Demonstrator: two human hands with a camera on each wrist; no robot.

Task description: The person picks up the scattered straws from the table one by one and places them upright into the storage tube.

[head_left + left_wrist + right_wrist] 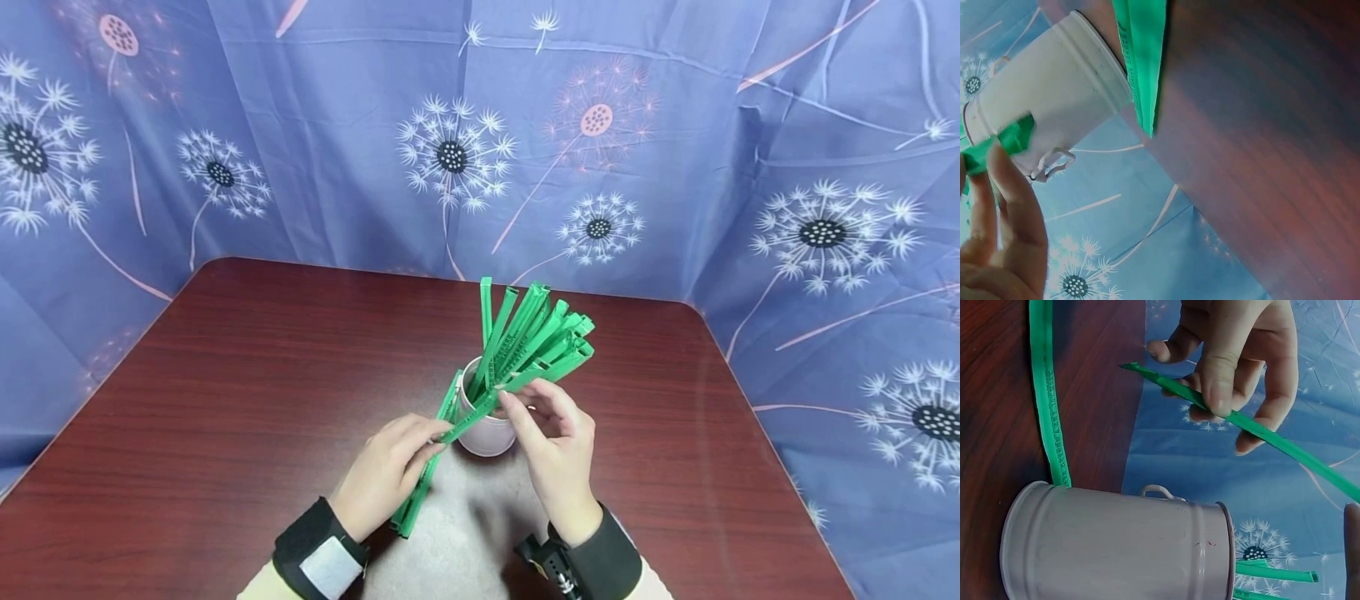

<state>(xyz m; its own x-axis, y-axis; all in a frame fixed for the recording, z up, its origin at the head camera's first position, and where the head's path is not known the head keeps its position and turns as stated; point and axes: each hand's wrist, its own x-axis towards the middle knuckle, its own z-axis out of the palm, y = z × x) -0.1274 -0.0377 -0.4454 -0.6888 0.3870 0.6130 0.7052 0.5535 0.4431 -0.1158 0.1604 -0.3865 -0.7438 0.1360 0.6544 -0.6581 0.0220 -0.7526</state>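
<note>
A small pale pail with little side handles stands upright, packed with long narrow green strips that fan up to the right. In front of it, my left hand pinches a green strip near its lower end, thumb against it in the right wrist view, where this strip slants past the pail. My right hand pinches the strip higher up, beside the pail's rim. In the left wrist view, the strip's end sticks out beyond the fingers of the left hand.
More green strips lie on the dark red-brown table, along the pail's left side and under the left hand. Dark printing runs along one of these strips. A blue cloth with dandelion patterns hangs around the table's back and sides.
</note>
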